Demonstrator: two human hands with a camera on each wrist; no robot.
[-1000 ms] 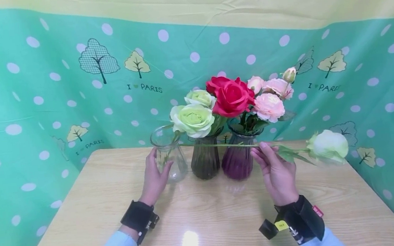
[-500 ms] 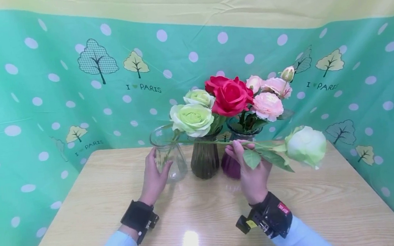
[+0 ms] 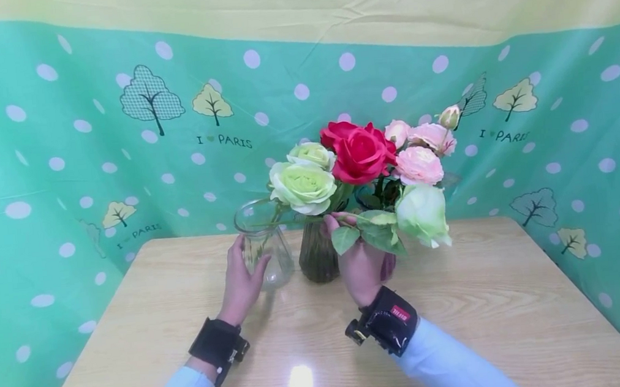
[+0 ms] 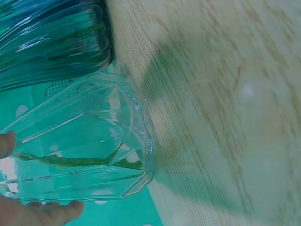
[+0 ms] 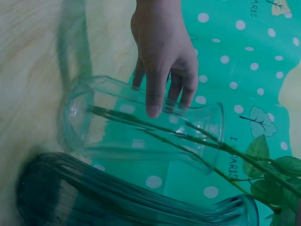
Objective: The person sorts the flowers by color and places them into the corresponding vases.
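My left hand (image 3: pixel 243 285) grips the side of a clear glass vase (image 3: pixel 279 267), thumb on one side and fingers on the other. A green stem (image 4: pixel 70 161) stands inside this vase. With my right hand (image 3: pixel 363 269) I pinch the leafy stem of a white-green rose (image 3: pixel 422 215). The rose lies nearly level, bloom to the right, its stem pointing left at the clear vase's rim. Whether the tip is inside the rim or in front of it, I cannot tell. Leaves hide part of the right fingers.
Close beside the clear vase is a ribbed grey vase (image 3: pixel 317 257). Pale green roses (image 3: pixel 304 186), a red rose (image 3: pixel 364 153) and pink flowers (image 3: pixel 419 165) rise behind my right hand, which hides the purple vase. A polka-dot curtain (image 3: pixel 176 187) hangs behind the wooden table (image 3: pixel 310 322).
My right hand has moved left with the white-green rose, from the purple vase to beside the grey one, and its wrist has turned. The left hand stays on the clear vase.
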